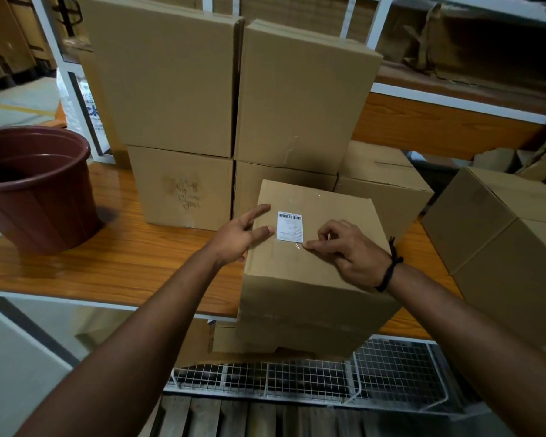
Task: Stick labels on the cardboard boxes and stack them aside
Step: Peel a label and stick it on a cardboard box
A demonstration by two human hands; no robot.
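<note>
Head cam: I see the label [290,226] flat on top of the front box [312,279]. Left hand [237,238] is spread wide, fingertips on the box's top left edge. Right hand [344,250] is curled, pinching the label's near-right corner. Stacked boxes [234,105] sit just behind the front box, brown bucket [35,190] well left of it.

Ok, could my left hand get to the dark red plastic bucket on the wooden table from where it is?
Probably yes. The left hand is open and holds nothing, at the left edge of the labelled cardboard box, and only bare wooden table lies between it and the dark red plastic bucket.
</note>
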